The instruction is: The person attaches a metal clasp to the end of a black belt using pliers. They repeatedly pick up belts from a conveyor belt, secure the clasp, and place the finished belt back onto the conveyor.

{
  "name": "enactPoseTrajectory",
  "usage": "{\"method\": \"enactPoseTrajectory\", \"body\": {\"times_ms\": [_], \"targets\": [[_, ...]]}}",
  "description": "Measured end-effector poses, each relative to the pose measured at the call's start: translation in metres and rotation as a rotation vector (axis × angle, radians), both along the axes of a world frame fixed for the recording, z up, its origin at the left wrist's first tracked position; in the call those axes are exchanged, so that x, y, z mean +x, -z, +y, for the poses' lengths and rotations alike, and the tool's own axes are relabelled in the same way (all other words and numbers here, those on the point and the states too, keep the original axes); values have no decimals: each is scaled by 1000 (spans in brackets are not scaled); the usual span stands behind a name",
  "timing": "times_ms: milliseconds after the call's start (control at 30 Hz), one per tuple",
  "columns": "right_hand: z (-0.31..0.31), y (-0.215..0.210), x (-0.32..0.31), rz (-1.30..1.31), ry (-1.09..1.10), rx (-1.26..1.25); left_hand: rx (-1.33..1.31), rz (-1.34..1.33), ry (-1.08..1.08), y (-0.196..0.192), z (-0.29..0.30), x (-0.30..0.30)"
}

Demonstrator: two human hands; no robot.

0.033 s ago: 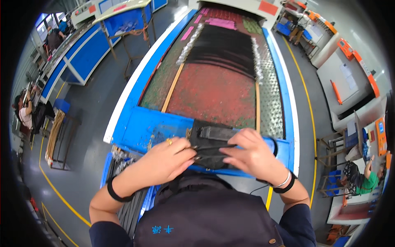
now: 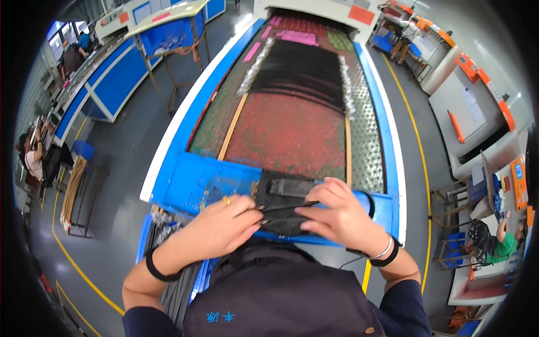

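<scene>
A thin black strip spans the gap between my two hands. My left hand, with a ring on one finger, pinches its left end. The fingers of my right hand are closed on its right end. Both hands are over a black pad on a blue ledge. Just beyond the strip, a clear rectangular block rests on the pad. Farther off, many black strips lie side by side across a red and green conveyor belt.
Wooden slats run along the belt toward a white machine opening. More dark strips hang by my left forearm. A wooden-topped stand is at left. A person in a green top sits at right; other people work farther away.
The whole view has shifted slightly. My hands keep hold of the black strip, which now looks like a single straighter line between them.
</scene>
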State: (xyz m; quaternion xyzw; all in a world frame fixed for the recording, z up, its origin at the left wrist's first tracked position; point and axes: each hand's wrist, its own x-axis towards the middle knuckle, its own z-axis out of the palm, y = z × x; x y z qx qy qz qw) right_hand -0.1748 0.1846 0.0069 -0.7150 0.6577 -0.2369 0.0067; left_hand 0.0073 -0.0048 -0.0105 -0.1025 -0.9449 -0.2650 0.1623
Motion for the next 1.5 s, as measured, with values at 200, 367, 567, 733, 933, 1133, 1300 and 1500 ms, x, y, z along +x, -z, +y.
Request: {"method": "enactPoseTrajectory", "body": {"times_ms": [200,367,567,733,933,1133,1300,1500], "targets": [[28,28,-47,-333,411,-510,-3,123,-226,-5,-12,25],[22,139,-73,23,565,-39,-66,287,-399,-17,-23,49],[24,164,-70,-238,515,195,-160,399,-390,-33,-30,59],[17,170,-69,-326,454,67,-200,394,-361,-41,-30,67],[17,192,-65,-1086,505,-223,-176,436,-331,-40,-35,69],[22,130,-82,-1628,416,-715,-178,384,-289,-43,-29,65],[29,27,-41,-1500,200,-842,-147,332,-149,-37,-15,44],[21,-5,18,-1124,299,-693,-113,344,1,-40,3,20]]}}
